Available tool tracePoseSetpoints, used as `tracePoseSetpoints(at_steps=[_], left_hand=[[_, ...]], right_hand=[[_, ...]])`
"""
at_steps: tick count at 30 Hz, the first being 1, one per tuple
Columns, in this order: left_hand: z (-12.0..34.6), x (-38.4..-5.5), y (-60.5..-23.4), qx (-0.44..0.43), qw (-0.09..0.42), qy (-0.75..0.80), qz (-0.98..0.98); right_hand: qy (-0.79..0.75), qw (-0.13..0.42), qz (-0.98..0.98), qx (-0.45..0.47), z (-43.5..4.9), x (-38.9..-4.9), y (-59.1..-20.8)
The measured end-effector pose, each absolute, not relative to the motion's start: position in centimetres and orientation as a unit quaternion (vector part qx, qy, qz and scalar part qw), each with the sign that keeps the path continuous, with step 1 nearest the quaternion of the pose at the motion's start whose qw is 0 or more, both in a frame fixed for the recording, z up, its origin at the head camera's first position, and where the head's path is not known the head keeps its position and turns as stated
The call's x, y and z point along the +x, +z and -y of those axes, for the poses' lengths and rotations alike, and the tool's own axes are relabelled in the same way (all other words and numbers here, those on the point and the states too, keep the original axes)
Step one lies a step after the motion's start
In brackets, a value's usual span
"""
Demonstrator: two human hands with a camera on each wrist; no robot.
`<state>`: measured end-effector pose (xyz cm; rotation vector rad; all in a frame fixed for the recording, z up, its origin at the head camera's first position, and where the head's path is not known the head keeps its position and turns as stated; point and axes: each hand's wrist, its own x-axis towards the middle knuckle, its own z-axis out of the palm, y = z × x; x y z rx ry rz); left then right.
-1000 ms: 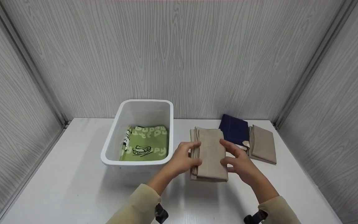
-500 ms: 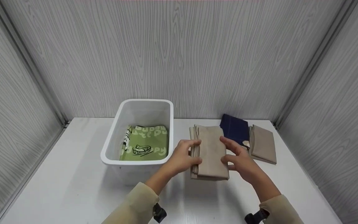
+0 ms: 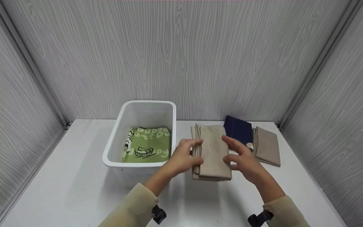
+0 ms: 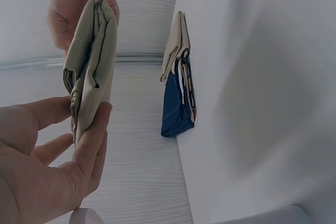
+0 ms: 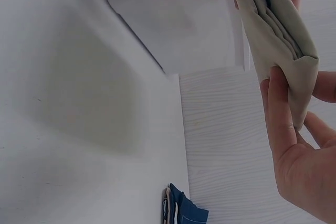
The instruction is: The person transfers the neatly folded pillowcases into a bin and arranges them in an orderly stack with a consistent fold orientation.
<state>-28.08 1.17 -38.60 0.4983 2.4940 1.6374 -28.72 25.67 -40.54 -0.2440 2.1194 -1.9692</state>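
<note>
A folded beige cloth (image 3: pixel 212 151) is held up above the white table, its stacked fold layers showing along its left side. My left hand (image 3: pixel 183 157) pinches that left edge, thumb and index finger on top and other fingers underneath, as the left wrist view shows. On the opposite edge my right hand (image 3: pixel 243 160) grips the cloth the same way, fingers beneath it in the right wrist view. Left of the cloth stands a white bin (image 3: pixel 109 148). Inside the bin lies a folded green cloth (image 3: pixel 151 143) with pale lettering and a black drawing.
At the table's back right lie a folded navy cloth (image 3: pixel 238 129) and another folded beige cloth (image 3: pixel 267 146), side by side. Grey wood-patterned panels (image 3: pixel 181 56) enclose the table (image 3: pixel 74 176) at the back and both sides.
Both hands have raised the beige cloth slightly, its far edge moving up in the head view. The grip stays the same, and the bin and other cloths have not moved.
</note>
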Motion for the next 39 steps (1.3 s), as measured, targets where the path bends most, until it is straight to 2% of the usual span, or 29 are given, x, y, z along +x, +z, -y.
tracePoseSetpoints(at_steps=[19, 39], left_hand=[[-0.2, -27.6, -37.5, 0.177, 0.023, 0.525, -0.832], [1.5, -27.1, -36.5, 0.168, 0.031, 0.538, -0.826]], right_hand=[[-0.671, 0.124, -0.724, -0.099, -25.1, -28.5, -39.3], [-0.675, 0.131, -0.715, -0.126, -23.6, -28.5, -38.4]])
